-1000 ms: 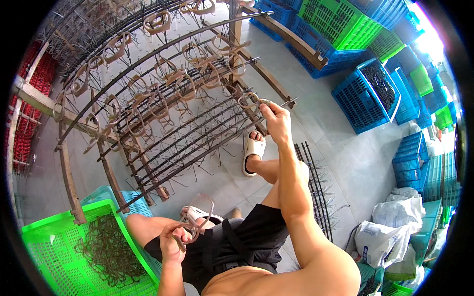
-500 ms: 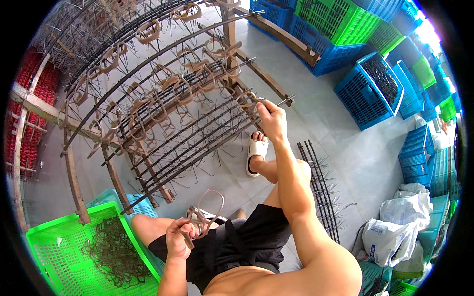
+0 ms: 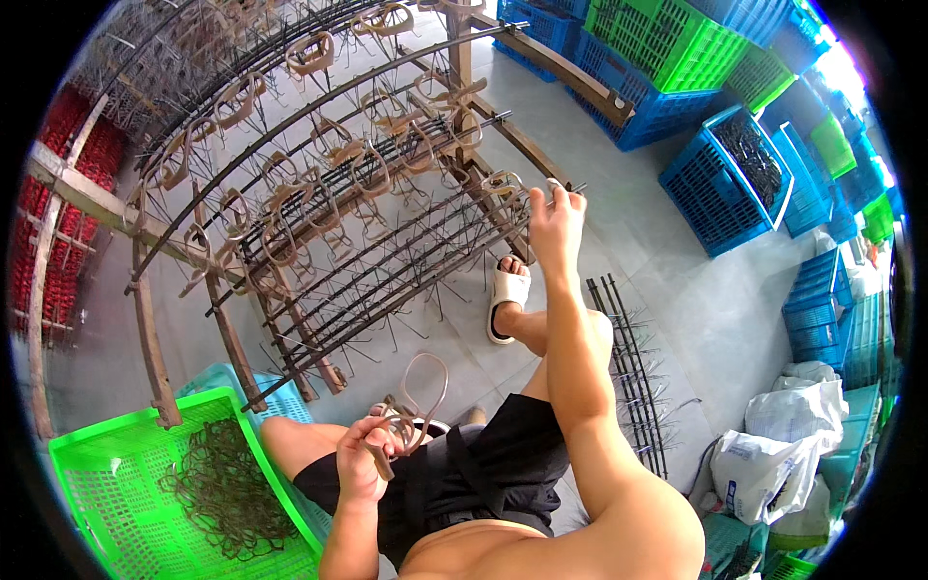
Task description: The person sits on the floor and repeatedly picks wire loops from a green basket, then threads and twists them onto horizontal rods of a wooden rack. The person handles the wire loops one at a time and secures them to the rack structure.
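Note:
My left hand (image 3: 360, 466) is closed on several beige loop-shaped bands (image 3: 423, 387), thin and bendy with a flat thicker part, held above my lap. Out at the right end of the metal rack (image 3: 382, 311), my right hand (image 3: 557, 230) has its fingers apart, and I see nothing held in them. Just left of its fingertips a beige loop (image 3: 503, 184) hangs on the rack's hooks. More bands of the same kind (image 3: 311, 54) hang in rows along the rack's dark rods, which bristle with thin wire hooks.
A green basket (image 3: 116, 464) with a tangle of dark bands (image 3: 227, 493) stands at lower left. Hooked rods (image 3: 628, 372) lie on the floor right of my leg. Blue crates (image 3: 715, 184) and white sacks (image 3: 764, 474) line the right side; red pieces (image 3: 63, 213) hang far left.
My right hand has let go of a beige loop, now hanging at the rack's right end, and has drawn slightly right and down. My left hand keeps its bands, shifted slightly right.

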A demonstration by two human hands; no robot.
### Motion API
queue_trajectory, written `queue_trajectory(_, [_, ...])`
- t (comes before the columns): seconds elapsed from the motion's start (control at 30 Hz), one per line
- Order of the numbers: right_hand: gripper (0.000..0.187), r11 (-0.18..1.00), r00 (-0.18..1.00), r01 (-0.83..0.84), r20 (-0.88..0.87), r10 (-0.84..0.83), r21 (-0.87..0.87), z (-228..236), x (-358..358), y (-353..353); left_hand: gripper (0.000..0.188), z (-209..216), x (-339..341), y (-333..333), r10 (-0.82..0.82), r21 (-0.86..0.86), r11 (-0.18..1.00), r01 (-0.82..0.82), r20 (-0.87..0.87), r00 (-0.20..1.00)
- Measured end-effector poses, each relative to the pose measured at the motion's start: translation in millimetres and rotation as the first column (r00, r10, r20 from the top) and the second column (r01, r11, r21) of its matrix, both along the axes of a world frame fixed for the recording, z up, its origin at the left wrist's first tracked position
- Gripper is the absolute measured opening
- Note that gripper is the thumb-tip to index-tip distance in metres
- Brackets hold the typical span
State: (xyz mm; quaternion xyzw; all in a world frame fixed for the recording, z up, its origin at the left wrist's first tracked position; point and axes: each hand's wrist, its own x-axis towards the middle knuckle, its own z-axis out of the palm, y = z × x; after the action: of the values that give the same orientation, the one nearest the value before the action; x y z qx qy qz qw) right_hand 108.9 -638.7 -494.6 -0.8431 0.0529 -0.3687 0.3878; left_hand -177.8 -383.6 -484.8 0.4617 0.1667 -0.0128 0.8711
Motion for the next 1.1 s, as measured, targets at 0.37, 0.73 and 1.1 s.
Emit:
queue_trajectory(0.37, [0.031,0.318,0.629,-0.429,0.027,0.777,0.845,-9.0,-217.3,118.8,0.021,8.8,32.8,-35.0,0.15,0.025,0.988,-0.15,0.026,0.988])
queue_trajectory(0.73, [0.015,0.723,0.962,-0.065,-0.15,0.228,0.688,-20.0,-40.4,87.3,0.015,-23.3,5.3,-2.0,-0.088,-0.035,0.996,0.082,-0.235,0.968])
queue_trajectory(1.1, [0.019,0.38,0.867,-0.102,-0.106,0.488,0.919,-9.8,-25.5,72.9,0.02,-38.1,-4.7,10.8,-0.15,0.344,0.911,0.227,-0.236,0.96])
